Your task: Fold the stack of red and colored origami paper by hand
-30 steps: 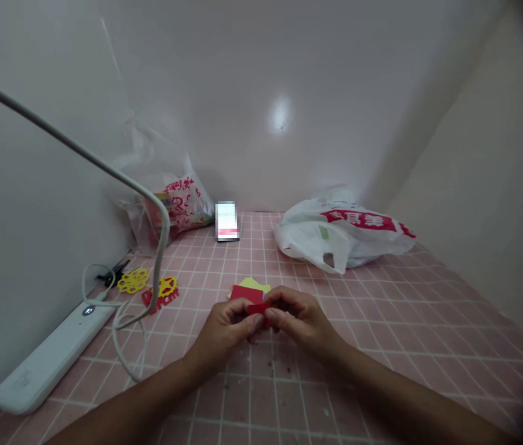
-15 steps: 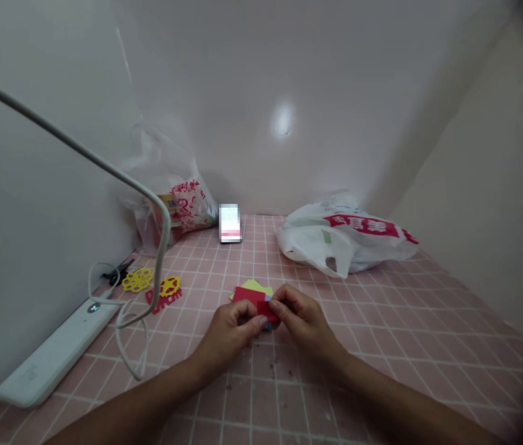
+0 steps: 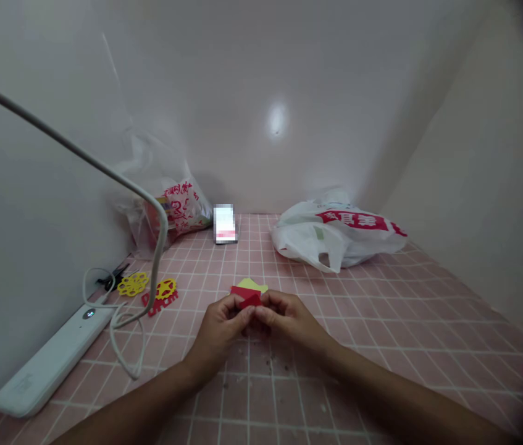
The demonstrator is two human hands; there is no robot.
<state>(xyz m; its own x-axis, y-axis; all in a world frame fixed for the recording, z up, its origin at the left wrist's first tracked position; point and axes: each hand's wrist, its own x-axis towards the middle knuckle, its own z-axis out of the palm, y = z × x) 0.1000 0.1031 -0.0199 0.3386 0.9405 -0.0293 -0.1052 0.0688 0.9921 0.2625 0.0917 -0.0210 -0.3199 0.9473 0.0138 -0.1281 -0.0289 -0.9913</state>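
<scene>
Right now, both hands are closed in a pinch on one small red piece that looks like paper: the left hand grips it at its 9 o'clock side with thumb and fingers, and the right hand at its 3 o'clock side, the two sets of fingertips nearly meeting. The held red piece sits between the hands, above the pink tiled surface, and its upper part shows as a low triangle. Just beyond it, at 12 o'clock, lie a flat red sheet and a yellow sheet, partly overlapped. From the hands, a red cutout with lettering-like edges lies toward 9 o'clock, a yellow star ring on it; farther that way are a yellow lacy cutout and a black object, too small to make out. A long white device lies toward 8 o'clock, near loops of white cable. Near the back wall, a clear bag stands toward 10 o'clock, a phone with a blurred screen toward 11, and a white bag with a red band toward 1.
</scene>
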